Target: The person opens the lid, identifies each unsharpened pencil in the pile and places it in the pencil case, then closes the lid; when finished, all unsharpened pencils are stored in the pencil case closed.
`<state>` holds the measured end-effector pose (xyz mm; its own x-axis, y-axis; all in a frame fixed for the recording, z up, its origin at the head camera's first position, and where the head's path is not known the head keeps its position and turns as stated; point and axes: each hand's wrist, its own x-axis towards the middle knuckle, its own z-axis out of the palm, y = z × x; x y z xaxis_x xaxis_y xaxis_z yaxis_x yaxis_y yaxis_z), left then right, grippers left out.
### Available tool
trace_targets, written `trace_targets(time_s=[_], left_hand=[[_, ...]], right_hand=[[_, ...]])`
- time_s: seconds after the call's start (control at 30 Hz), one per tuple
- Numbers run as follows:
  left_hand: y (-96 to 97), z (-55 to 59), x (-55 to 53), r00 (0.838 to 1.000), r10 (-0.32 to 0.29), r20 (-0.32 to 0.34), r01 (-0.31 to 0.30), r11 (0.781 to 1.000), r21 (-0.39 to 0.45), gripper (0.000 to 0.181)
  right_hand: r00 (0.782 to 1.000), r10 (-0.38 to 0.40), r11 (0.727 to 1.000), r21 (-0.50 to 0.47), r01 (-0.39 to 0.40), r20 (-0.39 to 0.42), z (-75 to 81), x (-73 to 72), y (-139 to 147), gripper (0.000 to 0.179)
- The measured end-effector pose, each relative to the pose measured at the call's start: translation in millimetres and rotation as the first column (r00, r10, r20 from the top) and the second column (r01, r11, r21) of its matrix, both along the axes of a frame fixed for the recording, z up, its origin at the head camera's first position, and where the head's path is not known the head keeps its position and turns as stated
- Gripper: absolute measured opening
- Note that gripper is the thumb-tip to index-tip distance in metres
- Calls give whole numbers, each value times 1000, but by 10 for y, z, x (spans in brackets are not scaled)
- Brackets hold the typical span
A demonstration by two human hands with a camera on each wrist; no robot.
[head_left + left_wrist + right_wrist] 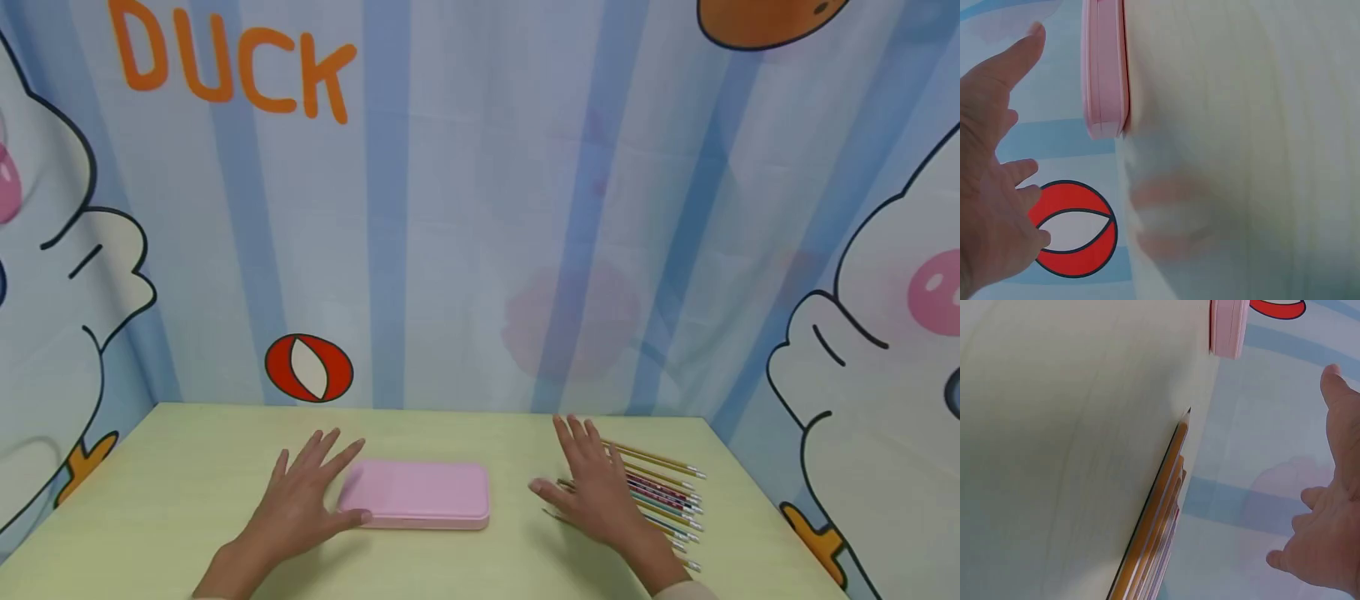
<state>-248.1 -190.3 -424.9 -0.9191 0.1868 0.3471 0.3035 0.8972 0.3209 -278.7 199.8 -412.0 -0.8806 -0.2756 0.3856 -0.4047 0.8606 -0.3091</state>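
A pink pencil case (pixel 420 493) with its lid closed lies on the table, left of the middle. My left hand (pixel 303 496) hovers at its left end with fingers spread; in the left wrist view the hand (pixel 991 169) stands apart from the case (pixel 1105 69). Several pencils (pixel 663 504) lie side by side at the right, eraser ends to the right. Over their left part my right hand (pixel 592 492) is held with spread fingers and hides some of their points. In the right wrist view that hand (pixel 1329 512) is clear of the pencils (pixel 1157 519) and holds nothing.
The pale yellow table (pixel 450 562) ends at a striped blue curtain (pixel 480 208) with cartoon prints, which hangs behind its back edge. Printed panels also stand at the left and right sides.
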Motion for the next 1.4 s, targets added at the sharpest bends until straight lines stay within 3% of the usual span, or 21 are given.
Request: trace_targets(time_s=[0.13,0.27,0.43,0.7,1.0,1.2,1.4], left_hand=[[5,-25,-42,994,-50,102,43,997,71,93],[14,-61,-90,977,-83,197,57,989,138,96],[17,-135,-154,964,-114,238,72,981,177,98],[96,-143,-212,943,-149,298,94,977,192,98],[155,-173,-263,953,-154,260,127,985,119,94],[190,-203,-270,954,-105,279,76,990,115,93],[206,-223,-290,944,-82,319,34,988,152,92]], right_hand=[[994,101,994,-46,-98,52,-21,-27,-75,88],[969,209,975,-100,-197,132,-57,-66,-149,87],[918,327,940,-176,-293,223,-122,-113,-242,81],[861,423,905,-181,-386,282,-211,-209,-414,81],[801,449,893,-175,-415,395,-232,-284,-609,92],[799,429,898,-104,-428,422,-205,-305,-712,93],[793,439,892,-102,-440,421,-249,-341,-738,90]])
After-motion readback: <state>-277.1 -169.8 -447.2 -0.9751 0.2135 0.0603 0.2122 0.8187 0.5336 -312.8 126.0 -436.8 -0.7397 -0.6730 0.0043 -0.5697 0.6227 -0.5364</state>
